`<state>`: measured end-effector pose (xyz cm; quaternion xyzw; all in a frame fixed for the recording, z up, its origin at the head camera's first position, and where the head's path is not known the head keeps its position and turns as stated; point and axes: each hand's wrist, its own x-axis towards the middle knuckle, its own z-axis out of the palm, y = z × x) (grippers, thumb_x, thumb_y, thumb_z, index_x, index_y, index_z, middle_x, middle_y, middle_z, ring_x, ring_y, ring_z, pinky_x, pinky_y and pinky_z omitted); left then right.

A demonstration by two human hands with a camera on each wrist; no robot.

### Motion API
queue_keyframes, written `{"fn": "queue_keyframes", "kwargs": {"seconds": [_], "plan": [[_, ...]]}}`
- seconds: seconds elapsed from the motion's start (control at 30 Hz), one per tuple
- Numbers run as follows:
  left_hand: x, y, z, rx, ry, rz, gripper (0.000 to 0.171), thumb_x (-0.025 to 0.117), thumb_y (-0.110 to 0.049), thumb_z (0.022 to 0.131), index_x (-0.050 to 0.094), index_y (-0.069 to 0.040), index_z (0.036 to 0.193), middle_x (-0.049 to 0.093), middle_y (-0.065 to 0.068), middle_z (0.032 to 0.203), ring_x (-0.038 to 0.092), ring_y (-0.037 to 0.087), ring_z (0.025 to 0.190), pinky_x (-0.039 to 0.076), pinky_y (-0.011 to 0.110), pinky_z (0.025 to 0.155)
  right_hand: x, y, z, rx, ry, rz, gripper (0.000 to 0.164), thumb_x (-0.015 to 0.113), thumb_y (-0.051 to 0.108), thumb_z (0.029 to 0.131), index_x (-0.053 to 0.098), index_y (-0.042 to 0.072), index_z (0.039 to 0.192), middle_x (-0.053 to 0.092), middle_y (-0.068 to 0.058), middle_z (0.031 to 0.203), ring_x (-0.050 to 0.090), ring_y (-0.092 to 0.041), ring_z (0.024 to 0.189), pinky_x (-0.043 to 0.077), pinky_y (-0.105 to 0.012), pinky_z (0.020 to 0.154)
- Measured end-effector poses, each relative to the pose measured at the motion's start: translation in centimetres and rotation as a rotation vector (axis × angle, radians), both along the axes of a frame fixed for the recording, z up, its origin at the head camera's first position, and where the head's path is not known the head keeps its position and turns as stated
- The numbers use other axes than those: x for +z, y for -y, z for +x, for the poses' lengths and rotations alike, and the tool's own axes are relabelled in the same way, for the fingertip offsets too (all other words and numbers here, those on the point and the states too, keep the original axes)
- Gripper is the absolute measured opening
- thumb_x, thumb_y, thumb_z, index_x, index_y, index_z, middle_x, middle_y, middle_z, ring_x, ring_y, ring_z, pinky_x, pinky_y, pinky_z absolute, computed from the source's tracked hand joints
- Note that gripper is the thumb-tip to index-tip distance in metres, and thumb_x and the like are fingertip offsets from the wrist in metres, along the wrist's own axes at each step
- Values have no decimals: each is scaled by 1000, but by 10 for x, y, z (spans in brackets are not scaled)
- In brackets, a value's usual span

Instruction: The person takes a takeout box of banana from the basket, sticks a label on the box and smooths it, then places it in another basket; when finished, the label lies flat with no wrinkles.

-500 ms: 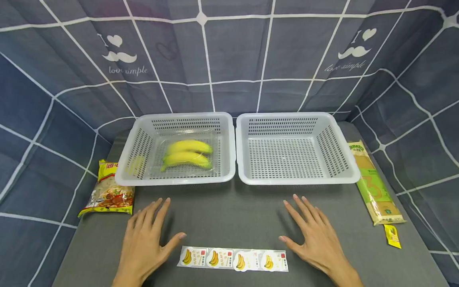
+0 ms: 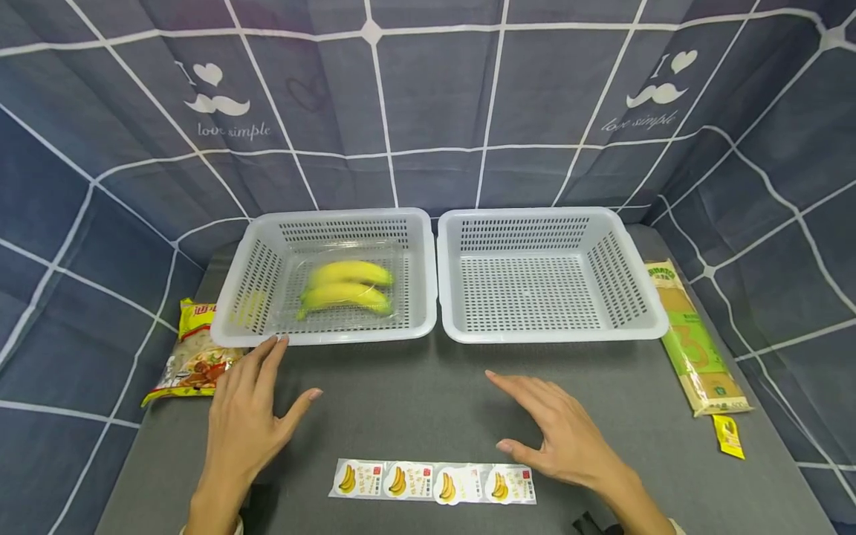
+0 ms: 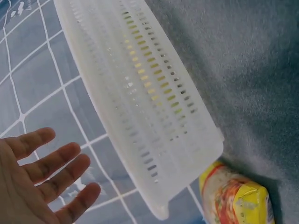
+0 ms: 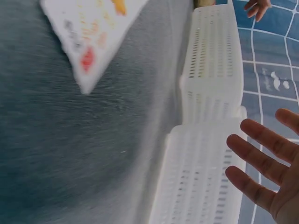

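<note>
My left hand (image 2: 244,416) reaches over the table with straight fingers, its fingertips right at the front rim of the left white basket (image 2: 364,338). Inside that basket lie bananas (image 2: 344,296) in a clear plastic tray (image 2: 397,312). My right hand (image 2: 558,431) hovers in front of the right white basket (image 2: 555,337), fingers extended together and thumb apart, holding nothing. Between the hands, near the front, lies a strip of banana stickers (image 2: 432,481). In the left wrist view the fingers (image 3: 67,175) are spread beside the basket; the right wrist view shows spread fingers (image 4: 261,163) too.
A yellow-and-red food bag (image 2: 190,364) lies left of the left basket, partly behind my hand. On the right lie a long green-and-tan noodle packet (image 2: 698,345) and a small yellow sachet (image 2: 727,436). Grey-blue gridded cloth (image 2: 441,96) walls the table's back and sides.
My left hand has moved forward and left, up to the left basket's rim. My right hand has shifted left and turned inward, its fingers closer together. Baskets and stickers stay put.
</note>
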<state>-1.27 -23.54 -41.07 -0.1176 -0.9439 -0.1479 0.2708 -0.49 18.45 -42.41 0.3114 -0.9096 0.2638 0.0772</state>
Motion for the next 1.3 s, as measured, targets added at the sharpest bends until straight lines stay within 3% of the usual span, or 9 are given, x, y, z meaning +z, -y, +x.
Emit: {"fn": "queue_keyframes", "kwargs": {"seconds": [0.3,0.53,0.67,0.83,1.0,1.13,1.3], "plan": [[4,9,-20,-17,16,37,89,44,-75,89,49,-3,141,55,25,130,52,46,113,39,58,91,12,18,-33,134,-14,-67,77,63,60,85,43,21,149,58,6,136,59,-13,116,50,-41,86],[11,28,-37,-15,120,133,77,79,-39,80,50,-3,141,51,24,135,47,45,120,35,60,98,33,33,-60,292,23,-104,75,68,56,85,46,19,146,56,3,140,54,-18,127,45,-45,103],[12,41,-47,13,149,135,76,81,-34,79,50,-3,141,48,24,139,44,46,124,32,65,98,43,43,-78,350,39,-108,73,70,52,85,48,17,145,59,2,136,55,-17,126,45,-44,102],[9,52,-56,32,103,85,74,80,-35,78,52,-1,138,50,27,134,46,49,117,34,63,92,50,61,-102,424,64,-124,68,73,43,86,50,14,143,61,0,132,58,-15,119,48,-39,98],[3,58,-67,51,116,80,75,78,-36,79,50,-1,139,44,30,138,41,52,120,31,64,93,59,77,-129,423,112,-99,65,73,38,87,50,16,143,62,3,126,60,-17,112,51,-37,93],[-3,62,-73,70,196,119,75,71,-44,85,46,-2,143,33,31,147,31,55,129,22,67,96,67,89,-151,399,123,-46,62,71,40,89,51,18,143,61,3,126,59,-13,111,52,-35,90],[-12,68,-76,68,295,205,81,66,-50,88,38,-2,148,20,31,154,19,57,134,12,71,97,70,104,-180,382,165,-10,64,71,43,88,51,17,142,58,0,134,56,-14,117,49,-38,97]]}}
